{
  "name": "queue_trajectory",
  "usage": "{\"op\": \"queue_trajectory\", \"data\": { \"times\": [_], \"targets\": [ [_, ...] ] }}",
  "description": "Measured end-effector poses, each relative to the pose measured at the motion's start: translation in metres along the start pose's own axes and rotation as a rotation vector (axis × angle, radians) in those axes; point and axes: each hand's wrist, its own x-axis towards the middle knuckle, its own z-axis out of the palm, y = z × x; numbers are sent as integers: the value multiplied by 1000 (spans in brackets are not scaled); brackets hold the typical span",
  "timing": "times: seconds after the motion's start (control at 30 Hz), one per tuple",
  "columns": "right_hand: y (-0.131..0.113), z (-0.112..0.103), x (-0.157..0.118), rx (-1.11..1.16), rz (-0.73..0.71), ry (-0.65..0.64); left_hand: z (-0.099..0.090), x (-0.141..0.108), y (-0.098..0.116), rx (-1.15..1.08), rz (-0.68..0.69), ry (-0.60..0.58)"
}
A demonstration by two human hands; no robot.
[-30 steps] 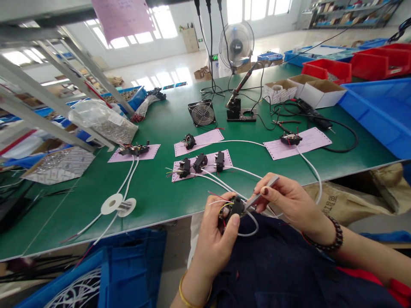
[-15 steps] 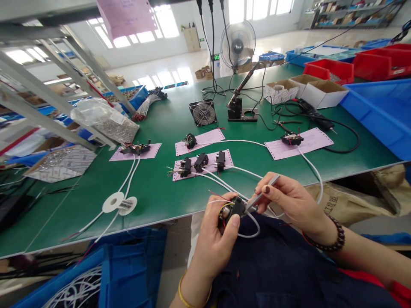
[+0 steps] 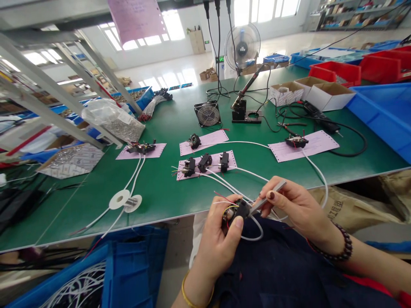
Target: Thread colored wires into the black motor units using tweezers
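Note:
My left hand (image 3: 221, 235) is closed around a small black plastic housing (image 3: 241, 212) with thin red, white and yellow wires coming out of it. A white cable (image 3: 261, 233) loops below the housing. Between the thumb and fingers of my right hand (image 3: 290, 205) is a flat grey metal tweezer-like tool (image 3: 268, 196), its tip against the housing's right side. What the tip touches is hidden. Beyond my hands, several similar black housings (image 3: 204, 162) lie on a pink paper sheet (image 3: 180, 174), with white cables running from them toward me.
A solder spool (image 3: 118, 199) lies at the left by white cables. Farther back are a soldering iron in its stand (image 3: 239, 112), a small black fan (image 3: 208, 114), pliers (image 3: 290, 127) and white boxes (image 3: 334, 96). A blue bin (image 3: 383, 113) borders the right; another blue crate (image 3: 135, 265) sits below the table edge.
The whole view has shifted slightly, so things appear a little farther right. Both hands keep their holds, the tool's tip staying against the housing.

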Motion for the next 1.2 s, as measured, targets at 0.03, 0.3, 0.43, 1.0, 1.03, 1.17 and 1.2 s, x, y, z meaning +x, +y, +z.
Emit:
{"op": "queue_trajectory", "data": {
  "times": [0.03,0.3,0.43,1.0,1.03,1.17,1.2],
  "targets": [
    [0,0,0,-9,-3,5,0,0,0,-1,2,0],
    [-1,3,0,20,-17,-1,-2,-1,2,16,22,18],
    [-1,4,0,19,-15,3,-2,0,2,17,23,25],
    [6,-1,16,168,201,-28,-6,0,2,66,-3,44],
    [8,0,17,172,213,-31,-5,0,2,69,-13,45],
    [9,6,16,35,120,27,-6,0,3,94,-42,63],
    [6,7,16,-11,56,75,-11,1,3,106,-60,83]
  ]
}}
